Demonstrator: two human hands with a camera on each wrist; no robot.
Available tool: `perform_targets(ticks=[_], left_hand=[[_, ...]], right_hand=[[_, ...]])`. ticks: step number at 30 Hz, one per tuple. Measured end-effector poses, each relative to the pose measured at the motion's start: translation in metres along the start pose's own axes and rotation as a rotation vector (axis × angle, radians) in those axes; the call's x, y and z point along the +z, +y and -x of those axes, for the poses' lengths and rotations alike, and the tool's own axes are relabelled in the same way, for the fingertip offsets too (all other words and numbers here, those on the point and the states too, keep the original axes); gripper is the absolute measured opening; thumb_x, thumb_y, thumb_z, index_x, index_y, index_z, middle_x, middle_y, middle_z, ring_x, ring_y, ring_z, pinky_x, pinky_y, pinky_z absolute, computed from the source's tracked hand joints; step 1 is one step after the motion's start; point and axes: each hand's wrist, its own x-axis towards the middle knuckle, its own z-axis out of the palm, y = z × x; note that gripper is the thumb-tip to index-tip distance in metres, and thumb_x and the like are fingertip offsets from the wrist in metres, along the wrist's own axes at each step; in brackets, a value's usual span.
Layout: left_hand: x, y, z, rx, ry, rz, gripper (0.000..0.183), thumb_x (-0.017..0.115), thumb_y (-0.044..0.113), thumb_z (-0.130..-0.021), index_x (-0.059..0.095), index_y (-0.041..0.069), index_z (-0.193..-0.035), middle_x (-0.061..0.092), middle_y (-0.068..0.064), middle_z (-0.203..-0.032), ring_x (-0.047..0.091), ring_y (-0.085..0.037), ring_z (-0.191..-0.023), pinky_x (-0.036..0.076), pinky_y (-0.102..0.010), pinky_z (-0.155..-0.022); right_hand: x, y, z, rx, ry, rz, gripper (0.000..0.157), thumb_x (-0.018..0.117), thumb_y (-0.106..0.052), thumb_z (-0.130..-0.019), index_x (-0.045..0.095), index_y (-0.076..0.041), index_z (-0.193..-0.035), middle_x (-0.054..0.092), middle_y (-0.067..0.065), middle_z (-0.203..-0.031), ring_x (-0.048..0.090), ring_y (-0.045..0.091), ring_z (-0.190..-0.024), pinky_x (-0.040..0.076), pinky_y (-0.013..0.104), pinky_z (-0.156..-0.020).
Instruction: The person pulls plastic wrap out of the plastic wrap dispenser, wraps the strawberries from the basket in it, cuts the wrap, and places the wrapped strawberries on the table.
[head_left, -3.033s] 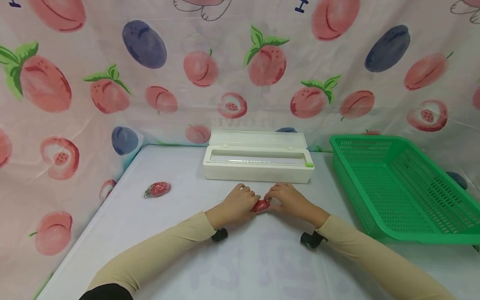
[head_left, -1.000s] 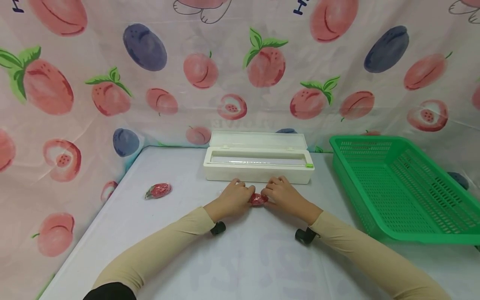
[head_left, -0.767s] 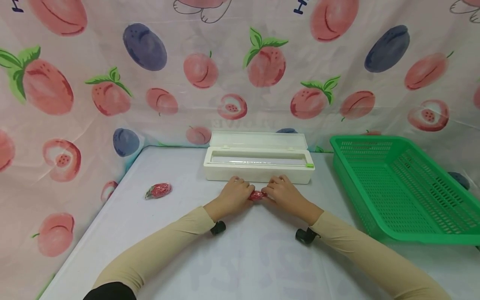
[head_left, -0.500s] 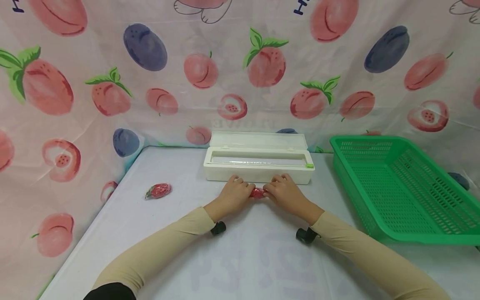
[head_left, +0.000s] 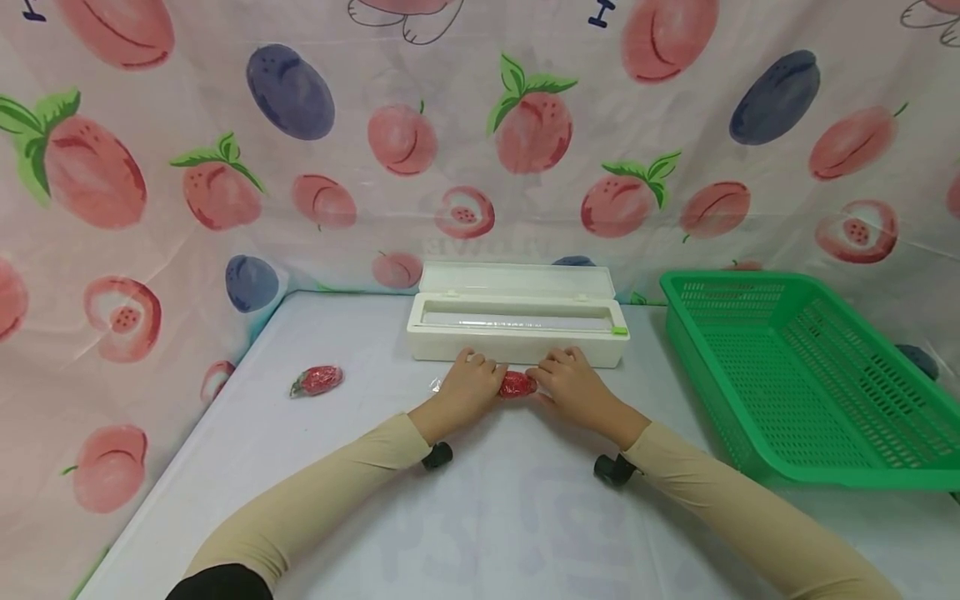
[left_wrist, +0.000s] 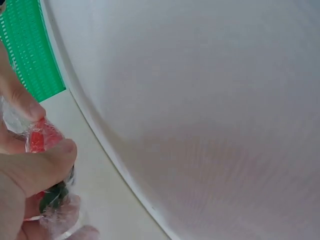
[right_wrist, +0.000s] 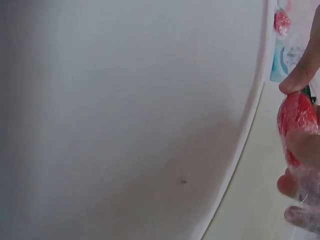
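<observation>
A small red vegetable (head_left: 517, 384) with a dark green stem end, wrapped in cling film, is between both hands just in front of the white box. My left hand (head_left: 468, 387) pinches its stem end; the thumb lies across it in the left wrist view, with loose film around the fingers. At the other end my right hand (head_left: 573, 387) holds the red tip and a twist of loose film between thumb and fingers. A second wrapped red vegetable (head_left: 318, 380) lies on the table to the left, green end pointing left.
A white cling film dispenser (head_left: 517, 346) stands at the back middle, lid raised, with a green slider (head_left: 618, 331) at its right end. On the right is a green perforated basket (head_left: 765, 467). A fruit-print cloth (head_left: 525, 200) hangs behind the white table.
Over three seconds both hands have moved the wrapped red vegetable forward, closer to the dispenser. Since half a second ago the right fingers have shifted outward, and more of its red side shows.
</observation>
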Motion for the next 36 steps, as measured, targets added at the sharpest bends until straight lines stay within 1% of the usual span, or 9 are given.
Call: perform_targets(ticks=[5, 10, 14, 18, 21, 24, 31, 34, 36], left_hand=[[-0.002, 0.0, 0.0, -0.049, 0.026, -0.005, 0.024, 0.07, 0.029, -0.082, 0.071, 0.008, -0.094, 0.07, -0.004, -0.087, 0.061, -0.019, -0.083, 0.04, -0.04, -0.091], [-0.005, -0.002, -0.001, -0.104, 0.019, -0.009, 0.02, 0.069, 0.029, -0.083, 0.072, 0.01, -0.089, 0.071, -0.004, -0.083, 0.061, -0.02, -0.082, 0.039, -0.044, -0.095], [-0.004, -0.004, -0.001, -0.129, 0.013, 0.002, 0.018, 0.069, 0.028, -0.082, 0.073, 0.011, -0.088, 0.071, -0.005, -0.082, 0.062, -0.02, -0.082, 0.038, -0.046, -0.096], [-0.002, -0.006, 0.0, -0.146, -0.016, 0.003, 0.018, 0.069, 0.028, -0.083, 0.073, 0.011, -0.089, 0.072, -0.005, -0.083, 0.062, -0.02, -0.084, 0.037, -0.046, -0.097], [0.0, -0.006, 0.0, -0.146, -0.028, 0.012, 0.021, 0.07, 0.029, -0.082, 0.073, 0.01, -0.089, 0.072, -0.005, -0.084, 0.061, -0.02, -0.084, 0.036, -0.046, -0.099], [0.001, -0.004, 0.0, -0.12, -0.003, 0.019, 0.021, 0.071, 0.03, -0.082, 0.073, 0.01, -0.087, 0.071, -0.004, -0.084, 0.061, -0.019, -0.082, 0.036, -0.046, -0.098], [0.001, 0.003, 0.001, -0.054, 0.039, 0.023, 0.021, 0.069, 0.032, -0.083, 0.073, 0.011, -0.083, 0.071, -0.003, -0.08, 0.061, -0.019, -0.079, 0.038, -0.047, -0.097], [0.001, 0.002, 0.001, -0.072, 0.037, 0.0, 0.017, 0.068, 0.028, -0.083, 0.072, 0.011, -0.081, 0.071, -0.003, -0.077, 0.06, -0.018, -0.077, 0.037, -0.046, -0.096], [0.001, -0.001, 0.001, -0.092, 0.034, -0.007, 0.015, 0.069, 0.025, -0.082, 0.073, 0.011, -0.08, 0.07, -0.003, -0.076, 0.06, -0.018, -0.076, 0.037, -0.046, -0.096]], right_hand=[[-0.002, 0.0, 0.0, 0.022, 0.047, 0.041, 0.033, 0.078, -0.032, -0.075, 0.071, -0.007, -0.095, 0.073, 0.007, -0.087, 0.056, 0.02, -0.084, 0.044, 0.042, -0.081], [-0.005, 0.0, 0.002, 0.033, 0.091, 0.04, 0.037, 0.074, -0.036, -0.078, 0.062, -0.007, -0.097, 0.071, 0.006, -0.081, 0.061, 0.022, -0.085, 0.045, 0.044, -0.082], [-0.009, 0.001, 0.003, 0.004, 0.029, -0.073, 0.026, 0.065, -0.02, -0.079, 0.057, -0.009, -0.102, 0.072, 0.004, -0.089, 0.063, 0.022, -0.092, 0.044, 0.046, -0.089], [-0.011, 0.004, 0.003, -0.056, -0.016, -0.144, 0.03, 0.065, -0.004, -0.079, 0.057, -0.011, -0.108, 0.072, 0.004, -0.096, 0.066, 0.021, -0.095, 0.045, 0.044, -0.092], [-0.012, 0.006, 0.003, -0.08, -0.007, -0.141, 0.038, 0.077, -0.009, -0.075, 0.057, -0.011, -0.107, 0.072, 0.004, -0.097, 0.067, 0.02, -0.094, 0.047, 0.044, -0.091], [-0.011, 0.006, 0.003, -0.062, 0.009, -0.136, 0.041, 0.082, -0.023, -0.07, 0.057, -0.012, -0.101, 0.071, 0.002, -0.09, 0.067, 0.019, -0.09, 0.045, 0.043, -0.091], [-0.006, 0.001, -0.001, -0.036, 0.07, -0.084, 0.04, 0.077, -0.036, -0.074, 0.053, -0.01, -0.091, 0.057, -0.002, -0.061, 0.06, 0.016, -0.067, 0.047, 0.043, -0.084], [-0.007, 0.002, 0.0, -0.039, 0.029, -0.157, 0.023, 0.069, -0.022, -0.08, 0.052, -0.01, -0.092, 0.06, -0.003, -0.067, 0.061, 0.016, -0.072, 0.045, 0.043, -0.087], [-0.009, 0.005, 0.002, -0.048, -0.01, -0.212, 0.019, 0.065, -0.009, -0.079, 0.054, -0.01, -0.094, 0.065, -0.002, -0.077, 0.063, 0.017, -0.08, 0.044, 0.043, -0.091]])
